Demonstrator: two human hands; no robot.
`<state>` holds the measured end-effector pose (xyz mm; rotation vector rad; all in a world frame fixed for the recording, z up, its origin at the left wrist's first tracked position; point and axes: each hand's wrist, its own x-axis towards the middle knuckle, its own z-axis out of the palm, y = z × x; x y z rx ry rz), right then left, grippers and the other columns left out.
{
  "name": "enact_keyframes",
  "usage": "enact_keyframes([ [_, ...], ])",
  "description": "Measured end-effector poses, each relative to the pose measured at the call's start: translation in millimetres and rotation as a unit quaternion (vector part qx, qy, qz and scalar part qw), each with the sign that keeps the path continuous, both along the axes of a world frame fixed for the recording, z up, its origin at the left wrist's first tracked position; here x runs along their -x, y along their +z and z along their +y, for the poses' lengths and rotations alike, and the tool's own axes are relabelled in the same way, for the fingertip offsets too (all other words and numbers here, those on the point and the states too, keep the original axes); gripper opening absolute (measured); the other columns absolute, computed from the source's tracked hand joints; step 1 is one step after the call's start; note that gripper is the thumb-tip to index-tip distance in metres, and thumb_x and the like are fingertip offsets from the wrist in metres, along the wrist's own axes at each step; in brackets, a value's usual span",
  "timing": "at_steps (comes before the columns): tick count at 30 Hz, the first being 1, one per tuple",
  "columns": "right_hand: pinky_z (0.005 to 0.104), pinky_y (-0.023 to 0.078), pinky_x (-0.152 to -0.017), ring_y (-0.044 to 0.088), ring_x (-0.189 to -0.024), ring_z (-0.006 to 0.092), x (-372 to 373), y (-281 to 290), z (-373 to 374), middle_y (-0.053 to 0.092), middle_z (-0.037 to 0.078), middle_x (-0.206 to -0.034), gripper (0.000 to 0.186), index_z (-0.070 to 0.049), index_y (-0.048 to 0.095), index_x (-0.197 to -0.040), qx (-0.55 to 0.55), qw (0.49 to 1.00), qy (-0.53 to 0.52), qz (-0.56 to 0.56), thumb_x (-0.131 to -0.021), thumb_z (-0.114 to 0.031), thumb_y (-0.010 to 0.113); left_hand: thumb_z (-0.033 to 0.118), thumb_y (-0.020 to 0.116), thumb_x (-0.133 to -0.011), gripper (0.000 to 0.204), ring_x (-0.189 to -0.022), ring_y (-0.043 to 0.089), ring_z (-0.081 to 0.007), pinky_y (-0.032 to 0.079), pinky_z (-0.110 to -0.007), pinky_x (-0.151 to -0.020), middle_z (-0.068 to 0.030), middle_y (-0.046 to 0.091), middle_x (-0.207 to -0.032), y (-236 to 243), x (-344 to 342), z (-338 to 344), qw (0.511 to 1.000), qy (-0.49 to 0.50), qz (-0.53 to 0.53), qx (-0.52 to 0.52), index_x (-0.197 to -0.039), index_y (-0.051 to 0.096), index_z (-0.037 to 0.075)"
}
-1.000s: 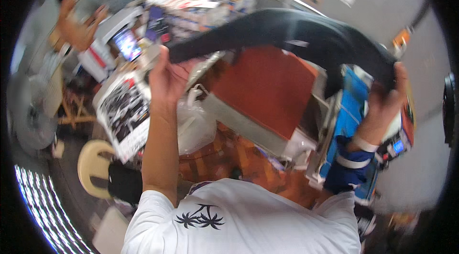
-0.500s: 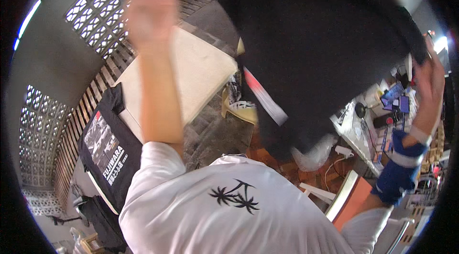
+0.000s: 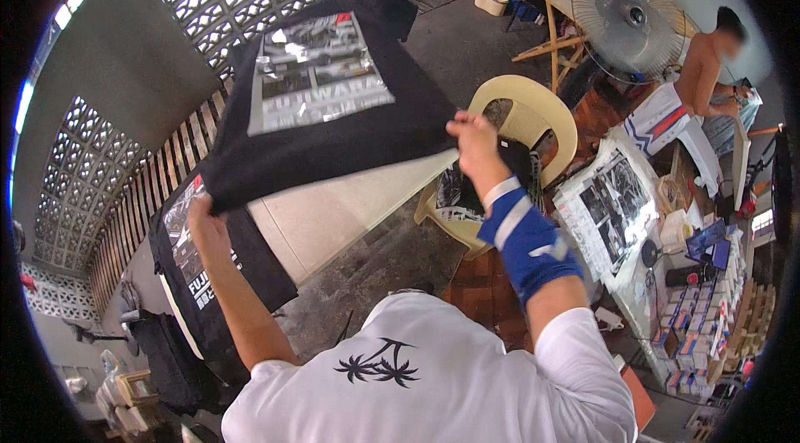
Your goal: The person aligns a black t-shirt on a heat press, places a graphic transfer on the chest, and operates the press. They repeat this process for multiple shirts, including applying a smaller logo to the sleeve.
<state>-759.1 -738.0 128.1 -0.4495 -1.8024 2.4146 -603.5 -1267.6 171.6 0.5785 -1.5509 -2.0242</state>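
A black T-shirt point(image 3: 333, 135) with a glossy black-and-white print on its front is spread in the air between my hands, its sleeves pointing away from me. My left hand point(image 3: 208, 230) is closed on the near left corner of its hem, my right hand point(image 3: 475, 143) on the near right corner. Under the hem shows part of a pale tabletop point(image 3: 308, 230); the shirt hides the rest. Below my left hand, a second printed black T-shirt point(image 3: 258, 268) lies over the table's left end.
A cream plastic chair point(image 3: 558, 122) holding dark printed material stands beside my right hand. Beyond it are a large fan point(image 3: 637, 14) and a person point(image 3: 704, 76) at work. On the right, a bench carries a printed sheet point(image 3: 617, 210) and several small boxes point(image 3: 696, 326).
The black T-shirt has come down from high in front of me and now stretches out over the tabletop, print showing. Both hands have lowered, and my right hand has moved inward to the left.
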Motion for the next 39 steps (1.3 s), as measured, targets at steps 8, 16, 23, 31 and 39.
enact_keyframes([
  [8, 0.0419, 0.055, -0.095, 0.07, -0.109, 0.0362, -117, -101, 74, 0.071, 0.022, -0.12, 0.054, -0.001, 0.066, -0.127, -0.528, 0.807, 0.264, 0.024, -0.083, -0.029, 0.081, 0.041, 0.067, -0.093, 0.064, -0.148, 0.033, -0.0415, 0.018, -0.065, -0.121, -0.0191, 0.039, -0.159, -161, 39, 214, 0.705, -0.214, -0.181, 0.652, -0.149, 0.049, 0.015],
  [16, 0.0467, 0.055, -0.087, 0.07, -0.102, 0.0412, -438, -144, 249, 0.074, 0.021, -0.102, 0.035, -0.004, 0.071, -0.109, -0.496, 0.815, 0.105, -0.279, -0.088, -0.032, 0.074, 0.035, 0.058, -0.099, 0.054, -0.146, 0.036, -0.0418, 0.026, -0.061, -0.119, -0.0164, 0.041, -0.158, -205, 41, 306, 0.651, -0.235, -0.247, 0.679, -0.146, 0.051, 0.01],
  [23, 0.051, 0.055, -0.089, 0.07, -0.104, 0.0426, -705, -270, 169, 0.074, 0.024, -0.108, 0.034, -0.004, 0.072, -0.11, -0.399, 0.692, 0.142, -0.585, -0.09, -0.031, 0.065, 0.029, 0.069, -0.092, 0.049, -0.127, 0.057, -0.0426, 0.045, -0.048, -0.109, -0.0274, 0.063, -0.131, -287, 87, 527, 0.746, -0.421, -0.101, 0.505, -0.129, 0.063, -0.003],
  [31, 0.0517, 0.055, -0.087, 0.071, -0.101, 0.0425, -624, -263, 86, 0.073, 0.025, -0.106, 0.035, 0.0, 0.073, -0.105, -0.36, 0.755, 0.053, -0.546, -0.09, -0.031, 0.064, 0.029, 0.081, -0.086, 0.035, -0.111, 0.068, -0.0422, 0.055, -0.048, -0.094, -0.0274, 0.071, -0.114, -257, 189, 586, 0.744, -0.364, -0.332, 0.451, -0.102, 0.07, 0.001],
  [39, 0.0449, 0.052, -0.095, 0.064, -0.108, 0.0247, -331, -170, 173, 0.07, 0.008, -0.126, 0.055, -0.01, 0.062, -0.138, 0.346, 0.867, -0.26, -0.247, -0.103, -0.052, 0.058, 0.012, 0.073, -0.093, 0.031, -0.072, 0.04, -0.0092, 0.035, -0.029, -0.061, 0.0022, 0.043, -0.076, -85, 100, 558, 0.64, -0.748, -0.066, 0.16, -0.078, 0.046, 0.01],
])
